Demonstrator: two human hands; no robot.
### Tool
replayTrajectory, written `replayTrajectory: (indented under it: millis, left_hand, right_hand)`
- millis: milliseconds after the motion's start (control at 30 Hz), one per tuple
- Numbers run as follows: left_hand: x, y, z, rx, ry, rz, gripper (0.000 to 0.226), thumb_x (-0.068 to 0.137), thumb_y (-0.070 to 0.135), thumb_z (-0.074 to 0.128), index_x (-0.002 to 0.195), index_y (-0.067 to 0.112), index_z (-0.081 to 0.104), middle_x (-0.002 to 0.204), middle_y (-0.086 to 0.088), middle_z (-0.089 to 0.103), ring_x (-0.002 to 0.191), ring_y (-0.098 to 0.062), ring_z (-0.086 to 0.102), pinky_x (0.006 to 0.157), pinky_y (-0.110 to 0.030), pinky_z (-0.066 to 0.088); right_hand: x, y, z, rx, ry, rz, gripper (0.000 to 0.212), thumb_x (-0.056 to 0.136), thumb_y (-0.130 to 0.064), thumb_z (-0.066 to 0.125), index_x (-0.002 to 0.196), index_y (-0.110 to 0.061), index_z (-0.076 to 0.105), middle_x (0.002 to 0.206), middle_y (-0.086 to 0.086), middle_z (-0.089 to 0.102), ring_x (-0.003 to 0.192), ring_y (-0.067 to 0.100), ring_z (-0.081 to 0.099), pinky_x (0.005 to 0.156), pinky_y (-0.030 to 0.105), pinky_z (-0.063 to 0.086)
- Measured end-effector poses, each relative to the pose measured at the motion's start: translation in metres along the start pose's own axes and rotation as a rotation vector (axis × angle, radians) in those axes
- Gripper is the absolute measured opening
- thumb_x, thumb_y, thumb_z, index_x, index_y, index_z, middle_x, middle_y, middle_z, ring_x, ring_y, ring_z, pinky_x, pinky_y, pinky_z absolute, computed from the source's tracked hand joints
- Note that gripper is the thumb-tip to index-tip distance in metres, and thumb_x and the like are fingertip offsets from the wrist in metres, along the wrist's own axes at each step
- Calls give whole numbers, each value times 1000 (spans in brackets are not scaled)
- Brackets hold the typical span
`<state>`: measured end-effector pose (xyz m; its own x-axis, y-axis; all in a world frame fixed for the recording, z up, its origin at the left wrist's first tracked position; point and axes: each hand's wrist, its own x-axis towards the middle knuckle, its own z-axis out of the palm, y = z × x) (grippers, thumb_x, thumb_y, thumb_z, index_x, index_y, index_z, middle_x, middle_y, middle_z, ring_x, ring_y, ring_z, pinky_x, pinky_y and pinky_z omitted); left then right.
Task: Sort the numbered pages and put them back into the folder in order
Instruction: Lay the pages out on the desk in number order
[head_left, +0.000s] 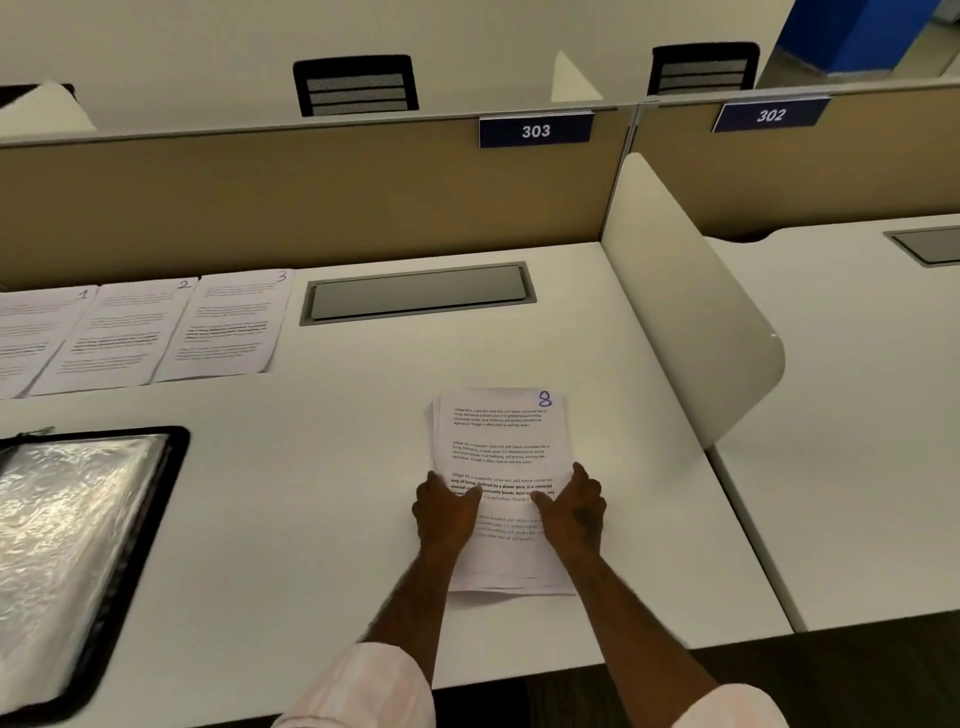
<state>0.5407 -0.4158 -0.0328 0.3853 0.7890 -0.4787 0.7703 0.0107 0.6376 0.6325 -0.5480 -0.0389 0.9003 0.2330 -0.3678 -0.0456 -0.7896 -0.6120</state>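
Observation:
A stack of printed pages (501, 441) lies on the white desk in front of me, its top sheet marked 8 in blue. My left hand (445, 512) holds the stack's left edge with the thumb on top. My right hand (574, 512) holds the right edge the same way. Three single pages lie in a row at the far left: page 1 (31, 332), page 2 (122, 332) and page 3 (231, 322). The open black folder (78, 545) with shiny plastic sleeves lies at the near left.
A grey cable hatch (418, 293) is set into the desk behind the stack. A white curved divider (685, 312) stands to the right, a tan partition (311, 202) with sign 303 at the back. The desk's front edge runs just below my forearms.

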Motion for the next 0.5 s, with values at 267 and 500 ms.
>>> replayTrajectory:
  millis: [267, 500]
  left_hand:
    - [9, -19, -18, -485, -146, -112, 38, 94, 40, 60, 111, 7, 67, 101, -9, 72, 91, -27, 69, 86, -40, 57]
    - [21, -23, -45, -601, -53, -183, 19, 96, 14, 54, 108, 6, 66, 115, -19, 67, 97, -29, 63, 92, -40, 52]
  right_hand:
    - [19, 7, 0, 311, -185, 175, 70, 83, -28, 76, 140, -7, 43, 136, 11, 55, 118, 29, 56, 99, 37, 48]
    - [27, -12, 6, 379, -220, 113, 49, 82, -32, 74, 123, -9, 60, 121, 10, 64, 104, 28, 63, 92, 39, 53]
